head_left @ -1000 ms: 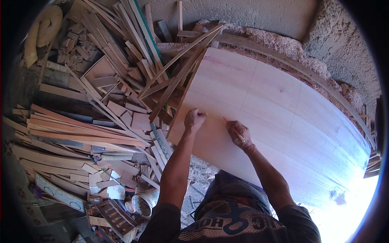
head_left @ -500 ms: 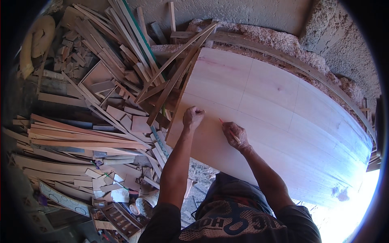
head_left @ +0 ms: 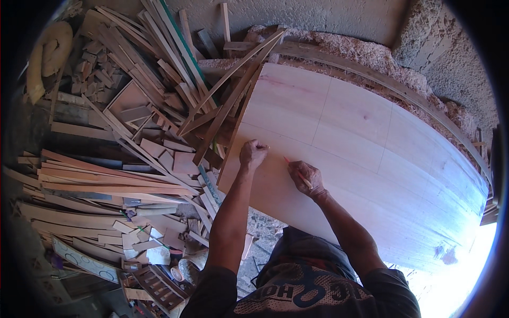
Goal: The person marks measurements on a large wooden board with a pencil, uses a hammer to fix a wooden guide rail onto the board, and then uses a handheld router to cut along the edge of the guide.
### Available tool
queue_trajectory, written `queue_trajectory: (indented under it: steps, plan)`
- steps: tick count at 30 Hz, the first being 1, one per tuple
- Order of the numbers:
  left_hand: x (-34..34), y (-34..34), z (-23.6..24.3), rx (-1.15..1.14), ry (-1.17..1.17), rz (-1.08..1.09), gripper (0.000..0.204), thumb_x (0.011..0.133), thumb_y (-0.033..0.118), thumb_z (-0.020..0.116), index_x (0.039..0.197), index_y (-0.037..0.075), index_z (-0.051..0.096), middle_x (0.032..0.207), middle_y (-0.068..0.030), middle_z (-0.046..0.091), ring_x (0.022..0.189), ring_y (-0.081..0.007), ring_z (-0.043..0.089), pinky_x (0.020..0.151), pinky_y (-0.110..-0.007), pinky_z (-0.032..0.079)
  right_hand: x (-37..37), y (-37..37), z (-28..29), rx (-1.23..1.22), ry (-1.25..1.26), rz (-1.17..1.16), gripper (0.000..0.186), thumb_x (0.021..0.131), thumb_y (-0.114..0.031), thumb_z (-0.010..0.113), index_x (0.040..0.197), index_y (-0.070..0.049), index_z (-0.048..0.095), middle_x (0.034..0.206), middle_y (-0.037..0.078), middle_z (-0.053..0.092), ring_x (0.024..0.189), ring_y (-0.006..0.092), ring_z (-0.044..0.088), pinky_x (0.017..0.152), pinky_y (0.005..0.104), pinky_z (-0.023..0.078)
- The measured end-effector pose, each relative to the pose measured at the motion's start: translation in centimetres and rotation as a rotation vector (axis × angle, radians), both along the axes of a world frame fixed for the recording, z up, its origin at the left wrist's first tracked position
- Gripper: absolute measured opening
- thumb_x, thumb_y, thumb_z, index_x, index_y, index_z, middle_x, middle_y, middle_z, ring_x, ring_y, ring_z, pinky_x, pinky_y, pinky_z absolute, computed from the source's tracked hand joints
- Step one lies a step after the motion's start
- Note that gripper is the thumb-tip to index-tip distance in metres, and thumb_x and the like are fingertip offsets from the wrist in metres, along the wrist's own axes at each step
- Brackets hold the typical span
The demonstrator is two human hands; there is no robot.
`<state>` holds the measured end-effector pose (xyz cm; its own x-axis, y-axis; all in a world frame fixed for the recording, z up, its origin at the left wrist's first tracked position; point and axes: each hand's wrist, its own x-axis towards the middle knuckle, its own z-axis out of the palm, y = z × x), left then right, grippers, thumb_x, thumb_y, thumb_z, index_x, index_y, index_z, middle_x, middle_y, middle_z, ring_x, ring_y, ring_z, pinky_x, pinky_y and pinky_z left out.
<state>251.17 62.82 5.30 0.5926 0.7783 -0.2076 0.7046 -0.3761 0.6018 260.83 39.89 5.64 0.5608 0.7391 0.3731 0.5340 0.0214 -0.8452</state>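
A red pencil [head_left: 304,180] is held in the right hand [head_left: 306,176] over a pale wooden panel [head_left: 352,124], its long axis slanted up and left, tip pointed toward the gap beside the left hand [head_left: 254,153], which is curled closed, any contents hidden.

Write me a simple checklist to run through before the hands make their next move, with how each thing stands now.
1. Pencil in the right hand: ok, the fingers are closed around it, red tip showing.
2. Pencil tip touching the board: cannot tell from above.
3. Left hand out of the pencil's way: ok, there is a gap between them.
4. Something held in the left hand's curled fingers: cannot tell, too small to make out.
5. Thin lines on the board readable: ok, several show beyond the hands.
6. Even light over the board: not ok, glare washes out its lower right end.
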Motion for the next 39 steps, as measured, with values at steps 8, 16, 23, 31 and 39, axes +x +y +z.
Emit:
queue_trajectory:
  steps: [8,16,23,31,39]
  plan:
    - [-0.2,0.3,-0.1,-0.058,-0.019,0.033,0.025,0.078,0.026,0.077,0.073,0.003,0.068,0.069,-0.0113,0.071,0.063,-0.0245,0.069,0.063,-0.040,0.053,-0.7,3.2,0.6,-0.004,-0.136,0.096,0.011,0.089,-0.016,0.069,0.098,-0.013,0.063,0.086,0.006,0.070,0.079,0.0292,0.070,0.068,0.0413,0.056]
    - [0.1,-0.1,1.4,-0.064,0.000,0.034,0.022,0.076,0.025,0.078,0.076,0.005,0.072,0.071,-0.0101,0.072,0.064,-0.0216,0.070,0.062,-0.037,0.054,-1.2,4.6,1.0,0.006,-0.136,0.158,0.010,0.087,-0.013,0.071,0.096,-0.014,0.066,0.081,0.005,0.069,0.075,0.0275,0.069,0.065,0.0400,0.056]
    - [0.1,-0.1,1.2,-0.077,0.009,0.039,0.024,0.076,0.027,0.079,0.078,0.004,0.072,0.074,-0.0111,0.073,0.068,-0.0234,0.071,0.066,-0.038,0.054,-1.5,5.3,0.9,-0.070,-0.182,0.140,0.012,0.088,-0.015,0.070,0.100,-0.014,0.066,0.083,0.006,0.070,0.076,0.0278,0.069,0.066,0.0412,0.056]
    - [-0.2,0.1,0.7,-0.090,0.002,0.045,0.025,0.076,0.028,0.079,0.080,0.004,0.073,0.078,-0.0126,0.074,0.072,-0.0261,0.072,0.068,-0.039,0.055,-1.5,5.2,0.9,-0.058,-0.149,0.156,0.014,0.089,-0.015,0.069,0.103,-0.014,0.067,0.086,0.007,0.071,0.078,0.0287,0.069,0.067,0.0414,0.056]
    - [0.1,-0.3,1.5,-0.069,0.016,0.024,0.023,0.077,0.026,0.078,0.081,0.004,0.073,0.078,-0.0127,0.074,0.074,-0.0261,0.073,0.069,-0.039,0.055,-1.5,5.2,0.9,-0.095,-0.124,0.164,0.017,0.090,-0.017,0.069,0.106,-0.015,0.067,0.090,0.008,0.071,0.082,0.0297,0.070,0.071,0.0420,0.056]
